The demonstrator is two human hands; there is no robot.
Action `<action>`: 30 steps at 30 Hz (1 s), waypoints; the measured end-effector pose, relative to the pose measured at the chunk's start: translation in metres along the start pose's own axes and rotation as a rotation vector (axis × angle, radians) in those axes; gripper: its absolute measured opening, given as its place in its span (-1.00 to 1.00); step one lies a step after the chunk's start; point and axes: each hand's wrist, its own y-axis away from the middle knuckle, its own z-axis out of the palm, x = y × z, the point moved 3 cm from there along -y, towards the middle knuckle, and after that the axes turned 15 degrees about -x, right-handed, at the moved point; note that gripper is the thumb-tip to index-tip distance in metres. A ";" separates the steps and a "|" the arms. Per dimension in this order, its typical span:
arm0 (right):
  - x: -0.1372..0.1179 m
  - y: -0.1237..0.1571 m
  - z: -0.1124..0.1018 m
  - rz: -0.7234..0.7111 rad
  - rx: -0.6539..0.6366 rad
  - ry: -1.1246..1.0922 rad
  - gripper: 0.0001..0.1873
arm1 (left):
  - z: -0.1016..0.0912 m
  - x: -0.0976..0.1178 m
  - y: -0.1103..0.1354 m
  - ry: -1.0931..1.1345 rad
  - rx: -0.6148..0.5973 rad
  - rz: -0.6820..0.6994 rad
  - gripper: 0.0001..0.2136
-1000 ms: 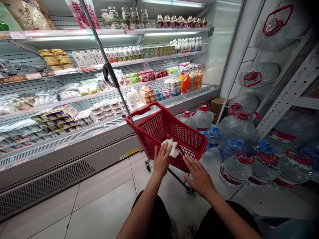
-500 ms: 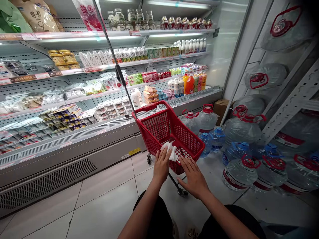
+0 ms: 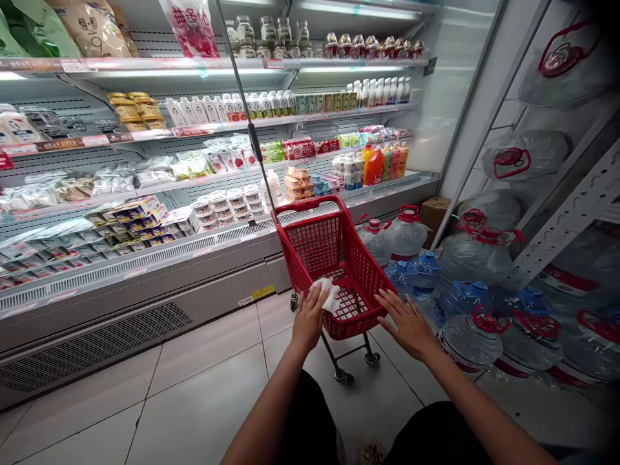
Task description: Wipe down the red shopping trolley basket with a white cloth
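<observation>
A small red shopping cart with lattice walls stands right in front of me. My left hand lies at its near left rim, fingers pressed together over a crumpled white tissue. Part of the tissue sticks out past the fingertips into the basket. At the near right corner, my right hand holds nothing, with its fingers stretched out and apart. Its fingertips are at the rim; whether they touch it I cannot tell. A thin dark pole rises from the cart's far left side.
A refrigerated display case full of dairy and drinks runs along the left and back. Large water jugs with red handles crowd the floor at right, beside a white metal rack. A cardboard box sits behind them.
My right hand has moved right along the cart's near edge. The cart has turned a little, so more of its legs and wheels shows. My left hand keeps the tissue at the left rim.
</observation>
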 end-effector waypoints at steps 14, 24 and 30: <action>-0.045 0.023 0.015 0.109 0.155 0.011 -0.03 | 0.025 0.086 0.052 -0.193 0.088 0.051 -0.32; -0.076 0.026 -0.002 -0.143 -0.001 0.046 -0.17 | 0.013 0.050 0.059 -0.218 0.112 0.069 -0.33; -0.053 0.002 -0.019 -0.174 -0.028 0.050 -0.18 | 0.008 0.016 0.070 -0.170 0.127 -0.039 -0.34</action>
